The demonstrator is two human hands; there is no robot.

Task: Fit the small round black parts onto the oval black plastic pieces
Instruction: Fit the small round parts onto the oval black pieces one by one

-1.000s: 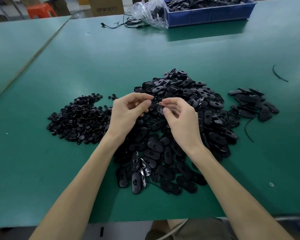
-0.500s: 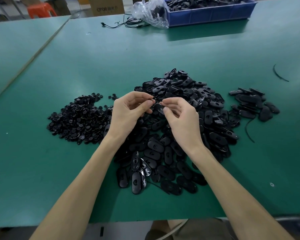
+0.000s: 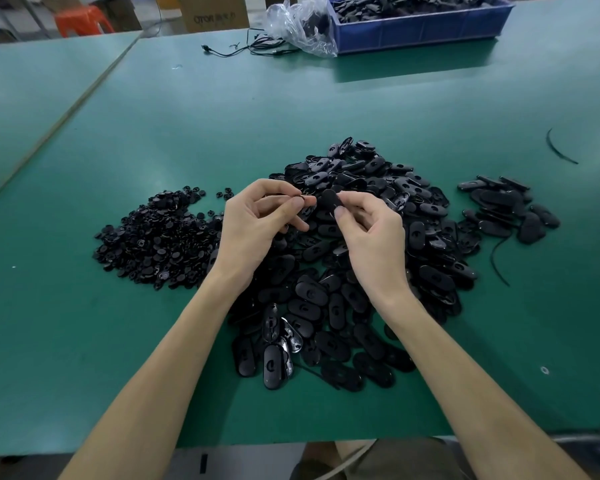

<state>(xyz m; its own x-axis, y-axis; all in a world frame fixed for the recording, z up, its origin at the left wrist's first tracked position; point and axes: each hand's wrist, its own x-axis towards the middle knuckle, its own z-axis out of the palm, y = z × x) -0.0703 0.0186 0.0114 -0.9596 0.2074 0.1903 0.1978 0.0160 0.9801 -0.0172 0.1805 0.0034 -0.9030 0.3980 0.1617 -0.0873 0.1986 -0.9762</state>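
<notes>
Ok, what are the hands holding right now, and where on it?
The right hand pinches an oval piece by its lower end. The left hand pinches a small black part, mostly hidden by the pinch.

The desk (image 3: 222, 116) was plain green. The oval pieces (image 3: 430, 209) and the round parts (image 3: 160, 237) were black, with a faint sheen. The bin (image 3: 430, 32) was blue, the bag (image 3: 291, 22) clear, the stool (image 3: 84, 22) orange, the carton (image 3: 215, 15) brown.
</notes>
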